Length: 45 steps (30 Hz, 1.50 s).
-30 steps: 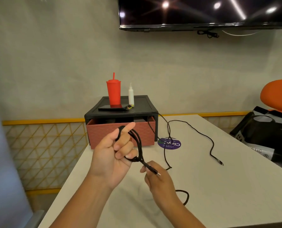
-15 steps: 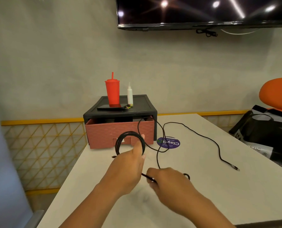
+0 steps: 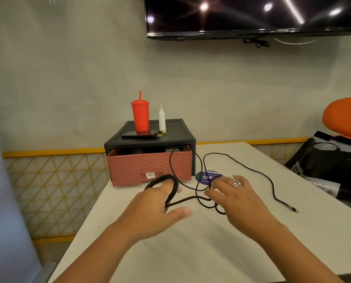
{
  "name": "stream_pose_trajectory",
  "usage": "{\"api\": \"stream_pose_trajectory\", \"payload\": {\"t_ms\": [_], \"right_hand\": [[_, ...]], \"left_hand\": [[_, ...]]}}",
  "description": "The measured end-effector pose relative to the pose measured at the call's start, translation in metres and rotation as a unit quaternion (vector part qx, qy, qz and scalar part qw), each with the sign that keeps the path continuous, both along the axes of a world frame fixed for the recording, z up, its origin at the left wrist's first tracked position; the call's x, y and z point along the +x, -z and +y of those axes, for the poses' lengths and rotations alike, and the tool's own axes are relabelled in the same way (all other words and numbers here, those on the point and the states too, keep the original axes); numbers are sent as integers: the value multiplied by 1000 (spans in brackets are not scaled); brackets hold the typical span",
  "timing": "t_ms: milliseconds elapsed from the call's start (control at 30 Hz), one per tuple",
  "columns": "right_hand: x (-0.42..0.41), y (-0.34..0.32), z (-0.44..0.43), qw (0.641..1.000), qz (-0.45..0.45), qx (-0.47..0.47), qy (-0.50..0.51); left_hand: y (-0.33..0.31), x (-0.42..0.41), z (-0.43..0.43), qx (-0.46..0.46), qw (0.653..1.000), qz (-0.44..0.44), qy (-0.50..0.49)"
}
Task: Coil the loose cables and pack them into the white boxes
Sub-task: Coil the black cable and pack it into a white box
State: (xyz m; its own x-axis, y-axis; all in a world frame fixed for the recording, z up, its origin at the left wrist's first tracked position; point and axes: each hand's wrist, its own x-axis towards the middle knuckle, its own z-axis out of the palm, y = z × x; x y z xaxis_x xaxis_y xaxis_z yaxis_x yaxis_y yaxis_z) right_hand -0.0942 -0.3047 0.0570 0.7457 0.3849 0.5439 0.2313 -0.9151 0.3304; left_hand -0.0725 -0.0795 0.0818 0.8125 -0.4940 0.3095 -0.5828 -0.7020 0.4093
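Observation:
A black cable lies partly coiled on the white table. My left hand grips the small coil, with its fingers curled through the ring and the thumb stuck out. From the coil the loose cable rises in a tall loop in front of the drawer, then trails right across the table to its plug end. My right hand, which wears a ring, rests with its fingers stretched over a tangle of the loose cable beside the coil.
A black drawer unit with a pink drawer stands at the table's far end and carries a red cup, a white bottle and a phone. A purple sticker lies nearby. A black bag and an orange chair are at the right.
My left hand has come down with the coil from chest height toward the table. My right hand let go of the cable end and moved forward over the loose loops.

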Motion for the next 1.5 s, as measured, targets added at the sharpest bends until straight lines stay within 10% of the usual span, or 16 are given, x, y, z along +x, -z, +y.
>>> {"api": "stream_pose_trajectory", "payload": {"t_ms": [433,733,1033,1300,1500], "right_hand": [[25,-11,-7,964,-138,129,186],[42,-38,-23,948,-23,272,161],[74,-23,-29,907,97,406,62],[84,-33,13,712,241,648,-124],[75,-11,29,789,299,531,-81]], "left_hand": [[-23,-12,2,-211,964,129,96],[-28,-8,14,-406,865,261,134],[-27,-1,22,-580,687,386,206],[-19,12,15,-624,522,446,373],[-19,9,17,-671,583,400,222]]}}
